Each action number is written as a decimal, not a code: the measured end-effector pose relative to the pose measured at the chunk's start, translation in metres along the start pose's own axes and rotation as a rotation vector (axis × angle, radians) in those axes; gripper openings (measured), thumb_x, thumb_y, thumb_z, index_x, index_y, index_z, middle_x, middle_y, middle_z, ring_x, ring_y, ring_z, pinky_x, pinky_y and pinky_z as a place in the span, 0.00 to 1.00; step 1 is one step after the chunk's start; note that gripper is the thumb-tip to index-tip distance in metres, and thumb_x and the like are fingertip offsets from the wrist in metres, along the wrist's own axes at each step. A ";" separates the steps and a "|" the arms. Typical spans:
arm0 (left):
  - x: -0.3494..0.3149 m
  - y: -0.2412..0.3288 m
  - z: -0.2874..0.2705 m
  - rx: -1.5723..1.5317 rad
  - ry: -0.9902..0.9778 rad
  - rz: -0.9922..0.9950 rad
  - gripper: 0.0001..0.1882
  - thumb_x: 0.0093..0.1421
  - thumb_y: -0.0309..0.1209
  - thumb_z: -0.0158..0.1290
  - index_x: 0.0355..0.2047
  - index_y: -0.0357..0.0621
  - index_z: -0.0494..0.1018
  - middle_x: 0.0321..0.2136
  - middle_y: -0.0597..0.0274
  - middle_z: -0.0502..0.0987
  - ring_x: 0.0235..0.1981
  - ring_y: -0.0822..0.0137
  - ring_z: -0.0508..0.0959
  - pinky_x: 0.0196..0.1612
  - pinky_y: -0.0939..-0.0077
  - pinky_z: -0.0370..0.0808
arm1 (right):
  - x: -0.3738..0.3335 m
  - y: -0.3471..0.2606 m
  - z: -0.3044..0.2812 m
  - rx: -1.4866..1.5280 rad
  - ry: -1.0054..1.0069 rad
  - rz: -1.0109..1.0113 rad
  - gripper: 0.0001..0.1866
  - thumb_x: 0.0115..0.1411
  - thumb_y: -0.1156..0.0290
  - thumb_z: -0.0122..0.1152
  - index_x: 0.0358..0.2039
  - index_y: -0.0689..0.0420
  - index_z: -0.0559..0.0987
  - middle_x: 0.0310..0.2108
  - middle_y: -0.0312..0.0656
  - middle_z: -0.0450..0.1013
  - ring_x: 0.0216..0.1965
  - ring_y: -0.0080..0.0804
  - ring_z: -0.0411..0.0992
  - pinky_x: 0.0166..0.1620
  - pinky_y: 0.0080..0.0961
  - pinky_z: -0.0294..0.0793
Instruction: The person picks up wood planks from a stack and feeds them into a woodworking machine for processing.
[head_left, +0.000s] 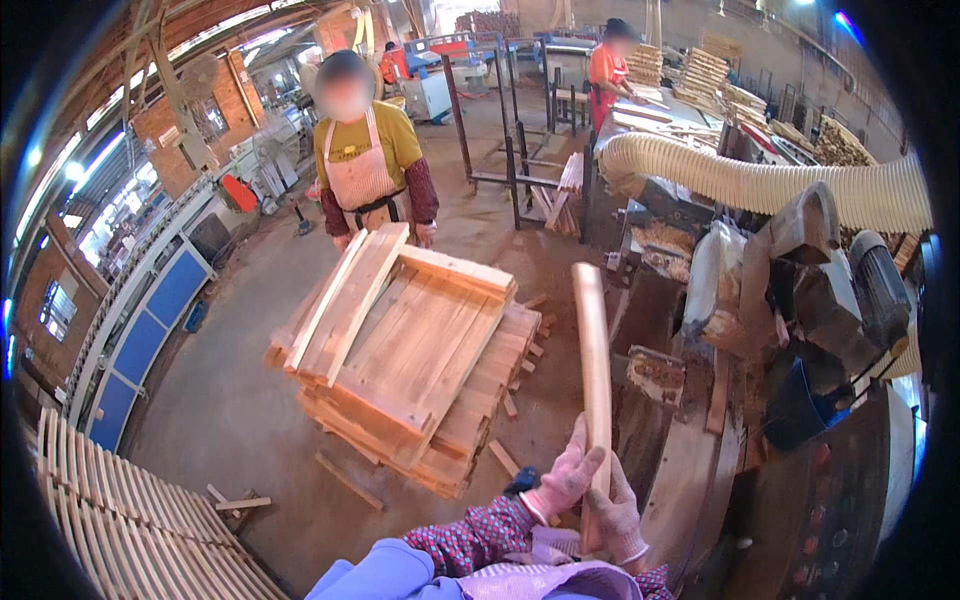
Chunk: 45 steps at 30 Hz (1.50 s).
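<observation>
I have the curved wooden slat (593, 360) standing nearly upright in both gloved hands, clear of the near right edge of the wooden stack (478, 410). My left hand (563, 487) is closed on its lower part from the left, thumb against the wood; my right hand (619, 515) is closed on it from the other side, slightly lower. How far the right fingers wrap, I cannot tell.

With both hands near the bottom, most of the length stands above the grip, so I judge it top-heavy. I would hold it firmly but without squeezing, spread the hands for better leverage, and mind the top end near the ribbed hose (770, 185). More slats (345, 305) lie along the stack's left edge, and a co-worker (365, 165) stands beyond its far edge.

I make out no label on the slat. The co-worker's shirt bears a small dark mark, too indistinct for me to read.
</observation>
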<state>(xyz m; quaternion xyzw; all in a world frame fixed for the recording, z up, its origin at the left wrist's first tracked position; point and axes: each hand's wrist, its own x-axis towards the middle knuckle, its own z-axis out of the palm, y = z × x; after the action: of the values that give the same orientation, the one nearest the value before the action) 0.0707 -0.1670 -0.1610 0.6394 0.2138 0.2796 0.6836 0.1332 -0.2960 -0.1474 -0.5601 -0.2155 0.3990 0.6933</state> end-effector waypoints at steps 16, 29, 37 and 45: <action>0.094 0.102 -0.610 1.439 0.846 -0.511 0.36 0.63 0.53 0.49 0.59 0.34 0.69 0.56 0.37 0.73 0.62 0.42 0.69 0.64 0.55 0.66 | -0.175 0.067 -0.089 -1.700 0.644 0.171 0.35 0.60 0.65 0.54 0.67 0.63 0.61 0.66 0.58 0.59 0.64 0.54 0.61 0.67 0.41 0.60; 0.098 0.109 -0.605 0.373 0.447 -0.563 0.30 0.58 0.30 0.61 0.59 0.32 0.66 0.50 0.52 0.78 0.51 0.57 0.78 0.56 0.63 0.74 | 0.136 0.024 -0.245 -1.886 0.649 0.025 0.27 0.70 0.62 0.44 0.67 0.58 0.64 0.71 0.49 0.54 0.71 0.51 0.51 0.72 0.41 0.49; 0.061 0.138 -0.545 0.163 0.458 -0.616 0.29 0.56 0.29 0.60 0.58 0.32 0.66 0.47 0.51 0.79 0.38 0.59 0.82 0.41 0.65 0.81 | 0.150 0.034 -0.136 -1.390 0.504 -0.289 0.22 0.67 0.66 0.53 0.58 0.62 0.74 0.63 0.55 0.65 0.66 0.51 0.61 0.70 0.39 0.56; -0.047 0.165 -0.381 -0.222 0.484 -0.215 0.25 0.54 0.26 0.56 0.53 0.35 0.70 0.41 0.54 0.79 0.40 0.62 0.81 0.47 0.65 0.79 | 0.039 0.004 0.022 -0.454 0.140 -0.095 0.25 0.62 0.72 0.60 0.59 0.63 0.73 0.55 0.49 0.74 0.56 0.35 0.73 0.60 0.28 0.70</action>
<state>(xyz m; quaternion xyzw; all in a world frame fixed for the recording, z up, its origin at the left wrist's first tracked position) -0.2307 0.0939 -0.0349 0.4491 0.4053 0.3716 0.7042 0.1382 -0.2513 -0.1504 -0.7169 -0.2772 0.2673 0.5811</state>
